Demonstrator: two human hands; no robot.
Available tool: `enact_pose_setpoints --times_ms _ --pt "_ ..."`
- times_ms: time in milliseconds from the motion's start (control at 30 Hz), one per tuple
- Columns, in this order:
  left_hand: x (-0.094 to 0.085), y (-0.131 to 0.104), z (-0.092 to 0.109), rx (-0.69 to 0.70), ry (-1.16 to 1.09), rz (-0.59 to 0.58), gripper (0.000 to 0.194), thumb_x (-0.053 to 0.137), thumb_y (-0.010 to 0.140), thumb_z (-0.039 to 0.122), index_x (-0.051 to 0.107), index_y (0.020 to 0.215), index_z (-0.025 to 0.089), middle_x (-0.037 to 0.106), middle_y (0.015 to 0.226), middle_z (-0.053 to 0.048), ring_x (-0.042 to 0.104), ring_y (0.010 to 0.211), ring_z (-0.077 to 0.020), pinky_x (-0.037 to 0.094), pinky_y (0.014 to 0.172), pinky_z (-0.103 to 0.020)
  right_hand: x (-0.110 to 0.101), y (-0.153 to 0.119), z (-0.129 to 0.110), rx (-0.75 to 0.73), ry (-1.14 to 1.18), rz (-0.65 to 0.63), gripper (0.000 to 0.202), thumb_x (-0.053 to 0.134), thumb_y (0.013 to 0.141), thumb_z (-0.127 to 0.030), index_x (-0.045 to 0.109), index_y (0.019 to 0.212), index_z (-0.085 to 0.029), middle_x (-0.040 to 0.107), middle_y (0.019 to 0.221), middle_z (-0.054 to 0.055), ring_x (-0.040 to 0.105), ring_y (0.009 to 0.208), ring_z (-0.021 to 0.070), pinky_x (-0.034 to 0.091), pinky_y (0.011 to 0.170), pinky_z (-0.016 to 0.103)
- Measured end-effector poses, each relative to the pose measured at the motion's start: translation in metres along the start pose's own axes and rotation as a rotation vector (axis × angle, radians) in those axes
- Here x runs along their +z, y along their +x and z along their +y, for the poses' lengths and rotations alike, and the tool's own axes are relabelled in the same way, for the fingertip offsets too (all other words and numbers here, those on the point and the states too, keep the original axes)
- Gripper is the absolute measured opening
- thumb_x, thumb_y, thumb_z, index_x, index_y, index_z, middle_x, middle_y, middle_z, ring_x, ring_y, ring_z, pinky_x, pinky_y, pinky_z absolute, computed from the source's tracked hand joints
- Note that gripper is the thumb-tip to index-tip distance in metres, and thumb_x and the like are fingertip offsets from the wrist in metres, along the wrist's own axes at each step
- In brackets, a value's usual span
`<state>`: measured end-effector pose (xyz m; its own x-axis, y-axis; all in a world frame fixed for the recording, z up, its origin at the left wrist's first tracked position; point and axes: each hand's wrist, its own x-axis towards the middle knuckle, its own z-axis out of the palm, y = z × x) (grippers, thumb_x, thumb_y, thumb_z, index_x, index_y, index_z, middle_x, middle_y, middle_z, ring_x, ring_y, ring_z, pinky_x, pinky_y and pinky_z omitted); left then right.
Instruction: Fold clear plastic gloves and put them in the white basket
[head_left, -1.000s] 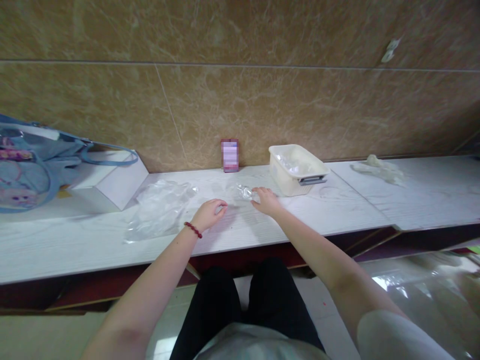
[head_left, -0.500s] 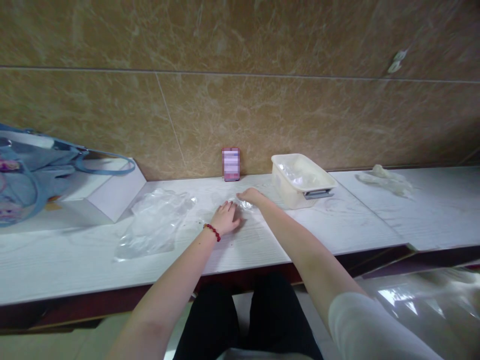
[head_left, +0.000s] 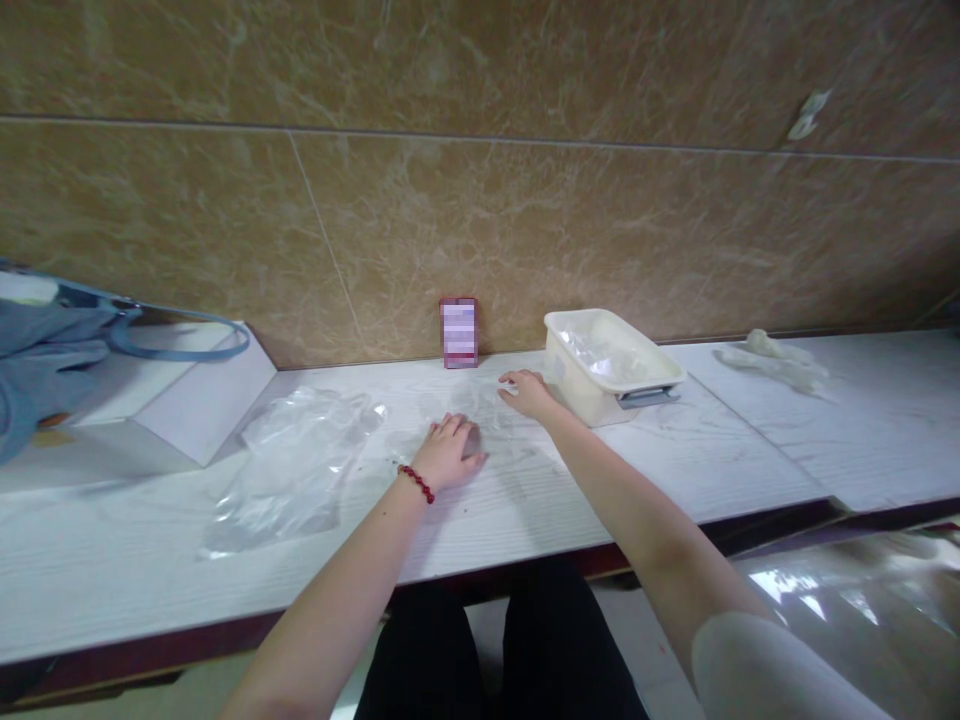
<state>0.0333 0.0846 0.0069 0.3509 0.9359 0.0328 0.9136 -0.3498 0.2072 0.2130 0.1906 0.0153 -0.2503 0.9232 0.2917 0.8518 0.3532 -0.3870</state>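
Note:
My left hand, with a red bead bracelet at its wrist, lies on the white table with its fingers spread. Beneath and beyond its fingertips is a clear plastic piece, hard to make out against the tabletop. My right hand is just left of the cream bin, fingers apart, with nothing visible in it. Clear plastic shows inside that bin. To the left of my left hand, a clear plastic bag lies flat.
A phone leans on the tiled wall. At the left, a blue bag rests on a white box. A crumpled whitish item lies far right. The table's front edge runs near my legs.
My right hand has moved right, off the clear plastic, toward the bin, and its fingers have parted. My left hand stays on the table. The view has shifted slightly.

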Motion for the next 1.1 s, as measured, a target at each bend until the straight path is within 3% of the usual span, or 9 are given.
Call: enact_pose_setpoints --times_ms 133,267,433,567,800,1100 --pt "-0.016 0.019 -0.004 -0.002 0.035 -0.091 0.054 0.04 0.077 0.043 0.037 0.123 0.013 0.036 0.132 -0.015 0.028 0.123 -0.0287 0.02 0.098 -0.051 -0.01 -0.014 0.009 -0.274 0.084 -0.072 0.019 0.056 0.071 -0.028 0.063 0.085 -0.018 0.062 0.085 0.005 0.054 0.086 0.0163 0.035 0.086 0.032" --pt "-0.011 0.033 -0.012 -0.038 0.084 -0.109 0.056 0.035 0.079 0.049 0.036 0.124 0.015 0.03 0.136 -0.013 0.022 0.126 -0.0275 0.016 0.099 -0.051 -0.011 -0.028 0.015 -0.428 0.113 -0.184 0.027 0.061 0.066 -0.033 0.061 0.089 -0.018 0.061 0.09 0.005 0.052 0.091 0.0175 0.035 0.085 0.033" --pt "0.003 0.034 -0.026 -0.057 0.097 -0.084 0.062 0.028 0.079 0.056 0.034 0.126 0.016 0.026 0.137 -0.013 0.017 0.127 -0.0295 0.015 0.099 -0.051 -0.017 -0.033 0.02 -0.394 0.051 -0.257 0.03 0.057 0.069 -0.028 0.059 0.097 -0.018 0.06 0.096 0.006 0.051 0.094 0.0178 0.036 0.086 0.032" --pt "0.001 0.03 -0.032 -0.056 0.133 -0.039 0.055 0.034 0.08 0.048 0.038 0.124 0.015 0.029 0.136 -0.014 0.02 0.126 -0.0284 0.017 0.1 -0.047 -0.02 -0.032 0.021 -0.311 -0.043 -0.333 0.038 0.058 0.068 -0.035 0.059 0.102 -0.018 0.058 0.103 0.008 0.049 0.099 0.0208 0.037 0.085 0.032" --pt "-0.002 0.029 -0.016 -0.021 0.036 0.112 0.039 0.039 0.079 0.039 0.054 0.109 0.019 0.055 0.112 -0.007 0.05 0.101 -0.0192 0.036 0.09 -0.031 -0.014 -0.031 0.014 -0.258 -0.063 -0.341 0.024 0.057 0.07 -0.031 0.064 0.09 -0.019 0.061 0.093 0.006 0.054 0.089 0.0169 0.038 0.079 0.025" --pt "0.01 0.04 -0.012 -0.006 -0.159 0.226 0.041 0.041 0.077 0.048 0.063 0.093 0.017 0.061 0.092 -0.007 0.054 0.087 -0.0182 0.041 0.082 -0.031 -0.014 -0.032 0.005 -0.225 0.094 -0.296 0.015 0.051 0.074 -0.022 0.064 0.081 -0.017 0.063 0.075 0.003 0.056 0.069 0.0114 0.039 0.063 0.019"
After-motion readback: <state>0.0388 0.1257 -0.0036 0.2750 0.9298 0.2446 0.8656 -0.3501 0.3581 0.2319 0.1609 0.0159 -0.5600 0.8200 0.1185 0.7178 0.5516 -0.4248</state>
